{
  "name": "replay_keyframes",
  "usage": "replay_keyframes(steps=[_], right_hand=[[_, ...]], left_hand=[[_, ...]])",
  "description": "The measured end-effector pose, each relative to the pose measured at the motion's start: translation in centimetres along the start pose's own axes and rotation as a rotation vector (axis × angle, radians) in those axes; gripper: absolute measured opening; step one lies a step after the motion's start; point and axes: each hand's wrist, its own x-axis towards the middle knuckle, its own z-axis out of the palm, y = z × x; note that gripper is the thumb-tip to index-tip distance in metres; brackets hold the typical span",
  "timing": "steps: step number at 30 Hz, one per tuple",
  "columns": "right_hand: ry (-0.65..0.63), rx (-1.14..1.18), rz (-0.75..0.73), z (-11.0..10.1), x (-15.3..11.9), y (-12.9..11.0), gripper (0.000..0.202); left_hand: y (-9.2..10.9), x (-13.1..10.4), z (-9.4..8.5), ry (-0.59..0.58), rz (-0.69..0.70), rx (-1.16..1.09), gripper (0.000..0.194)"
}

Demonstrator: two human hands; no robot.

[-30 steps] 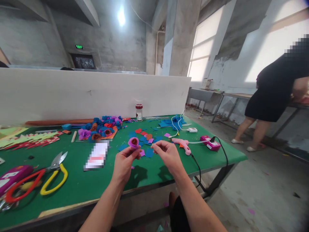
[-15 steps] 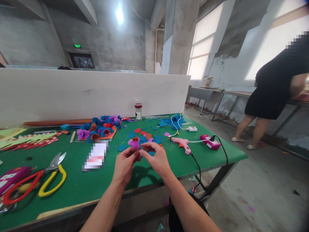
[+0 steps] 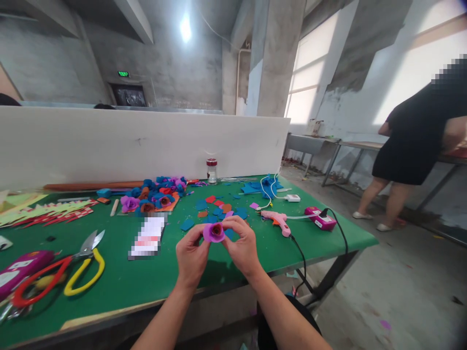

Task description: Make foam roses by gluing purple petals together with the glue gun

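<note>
Between my two hands is a paper flower (image 3: 213, 232) with purple outer petals and a brown-orange centre, its open face turned toward me. My left hand (image 3: 192, 253) pinches its left side with thumb and fingers. On the other side my right hand (image 3: 241, 243) grips the petals in the same way. Just beyond lie loose blue, orange and purple paper petals (image 3: 219, 209) scattered on the green table (image 3: 146, 282). A pink glue gun (image 3: 278, 221) rests to the right of my hands.
Red-and-yellow scissors (image 3: 85, 262) and a phone-like white item (image 3: 149, 236) lie left. Finished paper flowers (image 3: 156, 194) are heaped farther back. A jar (image 3: 211, 171) stands by the white board (image 3: 146, 141). A purple power strip (image 3: 320, 218) sits right. Another person (image 3: 408, 141) stands by a far table.
The flower has been tipped so its centre faces me, and it sits slightly lower and to the right. Both hands now hold its petals at the sides. The view has shifted slightly.
</note>
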Motion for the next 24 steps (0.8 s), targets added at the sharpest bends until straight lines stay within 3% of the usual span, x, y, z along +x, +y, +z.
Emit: replay_keyframes(steps=[6, 17, 20, 24], right_hand=[[0.014, 0.033, -0.007, -0.1, -0.2, 0.2, 0.008], [-0.06, 0.03, 0.009, -0.4, 0.0, 1.0, 0.021], [-0.012, 0.043, 0.098, -1.5, 0.6, 1.8, 0.023], [0.161, 0.097, 0.305, -4.2, 1.6, 4.9, 0.026]], left_hand=[[0.3, -0.2, -0.2, -0.031, 0.049, 0.005, 0.01], [-1.6, 0.4, -0.2, -0.045, -0.047, 0.037, 0.017], [-2.0, 1.0, -0.9, -0.02, -0.09, 0.037, 0.017], [-2.3, 2.1, -1.9, 0.101, -0.223, -0.128, 0.025]])
